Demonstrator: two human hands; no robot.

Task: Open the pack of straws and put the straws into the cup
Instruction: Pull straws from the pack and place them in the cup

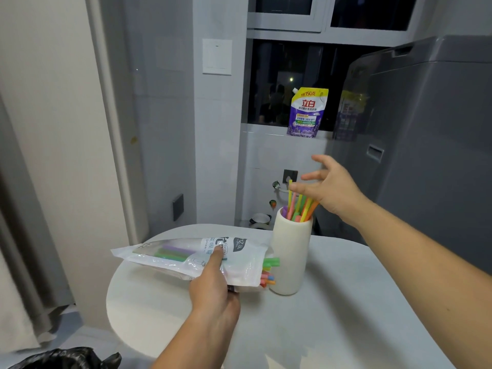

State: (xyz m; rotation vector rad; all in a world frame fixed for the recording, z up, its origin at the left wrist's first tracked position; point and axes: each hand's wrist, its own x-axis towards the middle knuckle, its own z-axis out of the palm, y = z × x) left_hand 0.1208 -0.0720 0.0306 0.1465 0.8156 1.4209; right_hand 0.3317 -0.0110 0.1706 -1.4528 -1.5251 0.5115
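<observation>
Left hand [213, 283] pinches the pack [197, 258] at lower centre, crinkly, slippery film. Right hand [330, 187], fingers spread, empty, hovers over straws [300, 206] standing in the cup [291, 251]. Light, bendy; grip loose ends [270, 272] at the pack's open mouth.

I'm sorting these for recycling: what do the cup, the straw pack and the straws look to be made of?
Cup: probably matte ceramic or stoneware, though moulded plastic is possible; opaque cream wall, no shine. Straw pack: thin glossy plastic film; see-through window, creases and glare. Straws in the cup: most likely plastic; bright solid colours and smooth surfaces, though coated paper cannot be ruled out.
</observation>
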